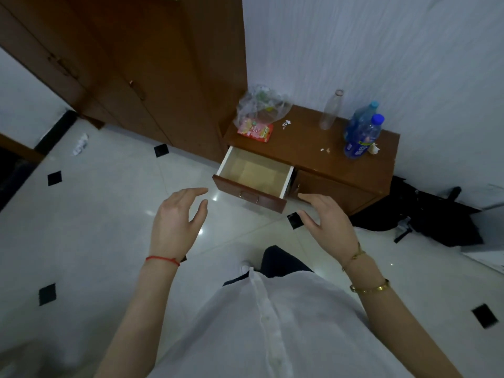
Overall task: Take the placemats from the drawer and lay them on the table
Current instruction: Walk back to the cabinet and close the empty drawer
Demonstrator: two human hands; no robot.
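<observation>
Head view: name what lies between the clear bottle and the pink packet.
On the cabinet top between clear bottle and pink packet lies one small white scrap.

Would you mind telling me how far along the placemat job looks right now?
Done: the drawer stands pulled open, showing what looks like a placemat lying flat inside. In hand: nothing; the left hand and right hand hover open before it. Left: lifting placemats out and laying them down.

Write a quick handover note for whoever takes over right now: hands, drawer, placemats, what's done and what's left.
Left hand open, holding nothing, in the air short of the drawer.
Right hand open, holding nothing, near the drawer's right front corner.
Drawer pulled out of the low cabinet; a flat tan sheet lies inside, possibly the placemats, hard to tell.
Done: drawer opened.
Left: lift the placemats out and lay them on the table, which is not in view.
</observation>
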